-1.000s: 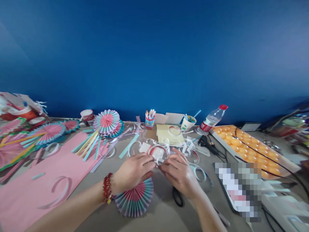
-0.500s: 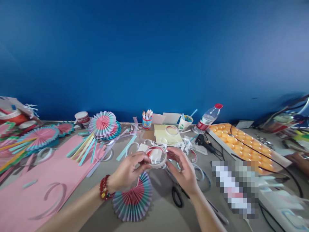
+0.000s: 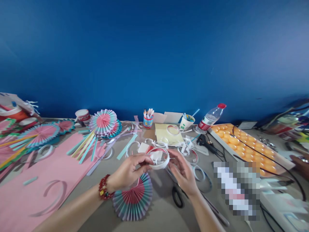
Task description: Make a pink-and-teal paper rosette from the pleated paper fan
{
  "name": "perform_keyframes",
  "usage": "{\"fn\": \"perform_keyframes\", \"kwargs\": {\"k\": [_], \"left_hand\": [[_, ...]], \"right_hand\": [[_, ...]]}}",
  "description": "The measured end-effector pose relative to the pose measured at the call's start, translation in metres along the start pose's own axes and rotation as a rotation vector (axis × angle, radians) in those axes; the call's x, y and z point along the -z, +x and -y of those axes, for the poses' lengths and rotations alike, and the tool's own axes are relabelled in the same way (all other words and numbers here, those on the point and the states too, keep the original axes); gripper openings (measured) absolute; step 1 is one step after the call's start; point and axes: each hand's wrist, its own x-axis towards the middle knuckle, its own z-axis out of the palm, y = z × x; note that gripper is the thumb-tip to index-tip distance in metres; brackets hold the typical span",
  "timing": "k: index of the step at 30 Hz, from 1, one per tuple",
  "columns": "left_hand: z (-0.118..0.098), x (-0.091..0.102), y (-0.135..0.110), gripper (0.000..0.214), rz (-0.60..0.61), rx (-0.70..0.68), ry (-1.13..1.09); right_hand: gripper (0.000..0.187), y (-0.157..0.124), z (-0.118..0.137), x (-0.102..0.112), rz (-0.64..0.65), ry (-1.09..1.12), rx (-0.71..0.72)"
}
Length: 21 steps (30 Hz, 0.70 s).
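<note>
White tape roll (image 3: pixel 158 167), left hand (image 3: pixel 130 170) pinching its left rim, right hand (image 3: pixel 184 175) at its right, grip unclear

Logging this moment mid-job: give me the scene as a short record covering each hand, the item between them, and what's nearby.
left hand: pinching the white ring at its left edge
right hand: at the ring's right edge
below hands: pleated fan, black looped handle
left: pink paper
back: red-capped bottle
right edge: another person's hand
</note>
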Motion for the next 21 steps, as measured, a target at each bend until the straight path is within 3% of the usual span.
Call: {"fn": "perform_keyframes", "kwargs": {"k": [6,9,14,18,21], "left_hand": [[-0.004,0.006,-0.001,0.009,0.001,0.051,-0.023],[-0.003,0.007,-0.001,0.012,-0.022,0.008,0.001],[0.003,-0.006,-0.003,0.014,-0.317,-0.048,-0.179],[0.000,-0.019,-0.007,0.020,-0.168,-0.139,0.008],[-0.004,-0.027,-0.011,0.013,-0.176,-0.217,0.134]], "right_hand": [[0.042,0.004,0.013,0.004,0.035,-0.212,0.145],[0.029,0.006,0.018,0.003,0.125,-0.285,0.250],[0.005,-0.001,0.015,-0.014,0.010,-0.251,0.209],[0.010,-0.008,0.012,-0.031,0.039,-0.241,0.208],[0.014,-0.009,0.015,-0.038,0.069,-0.259,0.264]]}}
